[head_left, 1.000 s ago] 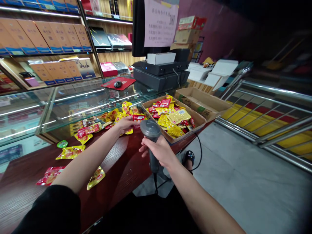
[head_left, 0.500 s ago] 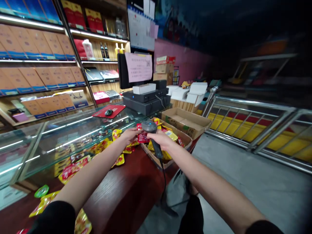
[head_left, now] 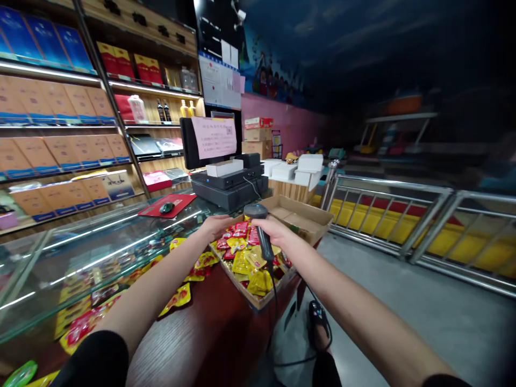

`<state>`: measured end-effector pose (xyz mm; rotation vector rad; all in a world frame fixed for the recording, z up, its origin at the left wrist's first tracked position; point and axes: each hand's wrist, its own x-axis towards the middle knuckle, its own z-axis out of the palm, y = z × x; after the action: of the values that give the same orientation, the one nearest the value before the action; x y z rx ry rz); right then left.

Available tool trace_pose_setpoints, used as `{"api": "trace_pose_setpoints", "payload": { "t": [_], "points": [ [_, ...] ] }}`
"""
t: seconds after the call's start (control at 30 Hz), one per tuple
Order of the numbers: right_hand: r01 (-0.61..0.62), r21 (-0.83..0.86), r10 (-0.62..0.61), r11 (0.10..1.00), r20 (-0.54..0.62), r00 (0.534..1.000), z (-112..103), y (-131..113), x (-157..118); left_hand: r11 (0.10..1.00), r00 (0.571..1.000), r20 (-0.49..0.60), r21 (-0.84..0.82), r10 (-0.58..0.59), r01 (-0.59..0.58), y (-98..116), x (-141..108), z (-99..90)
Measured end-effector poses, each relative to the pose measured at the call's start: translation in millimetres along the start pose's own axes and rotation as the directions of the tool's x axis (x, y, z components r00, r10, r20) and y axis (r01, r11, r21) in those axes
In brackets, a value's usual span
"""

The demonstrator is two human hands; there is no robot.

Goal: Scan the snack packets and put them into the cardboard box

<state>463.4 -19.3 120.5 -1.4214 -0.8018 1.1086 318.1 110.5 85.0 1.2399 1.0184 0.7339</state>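
Shop counter: dark red wood (head_left: 173, 344) meets glass, and a black monitor (head_left: 191, 145) looms behind.
Right hand (head_left: 274, 228): wrapped around the handheld scanner (head_left: 265, 244), which is tilted over the packets.
Left hand (head_left: 215, 226): fingers close together at the filled carton's far-left edge; whether they grip anything, I cannot tell.
Filled carton (head_left: 260, 303): beneath the scanner, heaped with red and yellow packets (head_left: 242, 263) (quite a jumble!).
Loose packets (head_left: 177, 299): out on the wood, left of that carton.
Second carton (head_left: 320, 228): just beyond the filled one.
Progress: partway, I'd judge, with a heap boxed and others lying outside; which have been handled doesn't show.
Count: two hands, one scanner, two cartons, one monitor, one mouse (head_left: 166, 207); the packets overlap too much for a sure number.
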Motion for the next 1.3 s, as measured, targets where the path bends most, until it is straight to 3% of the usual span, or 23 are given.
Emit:
{"api": "trace_pose_setpoints", "payload": {
  "t": [0.13, 0.27, 0.43, 0.57, 0.67, 0.83, 1.0, 1.07, 1.13, 1.23, 1.3],
  "points": [
    [-0.039, -0.015, 0.04, 0.999, 0.095, 0.995, 43.4, 16.5, -13.2, 0.999, 0.997, -0.077, 0.032, -0.002, 0.005, -16.9, -38.5, -69.3],
    [-0.118, -0.027, 0.121, 0.993, 0.2, 0.972, 93.2, 47.8, -28.1, 0.988, 0.992, -0.124, 0.157, 0.029, -0.009, -52.4, -91.1, -130.5],
    [-0.232, -0.052, 0.238, 0.971, 0.229, 0.944, 146.2, 100.7, -45.0, 0.859, 0.971, -0.201, 0.512, 0.131, -0.01, -109.7, -139.6, -171.1],
    [-0.294, -0.065, 0.301, 0.954, 0.18, 0.936, 172.2, 137.1, -52.0, 0.635, 0.948, -0.165, 0.771, 0.274, -0.049, -144.7, -160.7, -172.1],
    [-0.346, -0.053, 0.35, 0.937, 0.186, 0.918, 181.3, 153.5, -54.5, 0.514, 0.955, -0.125, 0.857, 0.269, -0.032, -160.4, -172.3, -162.4],
    [-0.38, 0.009, 0.364, 0.925, 0.262, 0.894, 183.0, 162.3, -63.7, 0.357, 0.948, -0.09, 0.934, 0.304, -0.026, -167.0, -192.9, -141.1],
    [-0.3, 0.069, 0.267, 0.952, 0.297, 0.917, 169.3, 160.8, -81.6, 0.264, 0.948, -0.096, 0.965, 0.304, 0.013, -165.6, -207.1, -121.0],
    [-0.26, 0.076, 0.224, 0.963, 0.316, 0.922, 161.7, 157.9, -88.9, 0.289, 0.937, -0.119, 0.957, 0.329, 0.02, -165.1, -206.8, -118.5],
    [-0.22, 0.077, 0.183, 0.972, 0.335, 0.924, 154.9, 154.5, -94.3, 0.379, 0.932, -0.135, 0.925, 0.336, -0.002, -163.1, -203.0, -120.2],
    [-0.145, 0.075, 0.114, 0.987, 0.319, 0.941, 148.5, 151.8, -97.4, 0.598, 0.95, -0.156, 0.8, 0.272, -0.04, -157.4, -194.9, -125.5],
    [-0.1, 0.066, 0.077, 0.993, 0.285, 0.955, 146.6, 153.2, -97.0, 0.788, 0.973, -0.174, 0.616, 0.149, -0.011, -154.6, -192.1, -126.6]
  ]
}}
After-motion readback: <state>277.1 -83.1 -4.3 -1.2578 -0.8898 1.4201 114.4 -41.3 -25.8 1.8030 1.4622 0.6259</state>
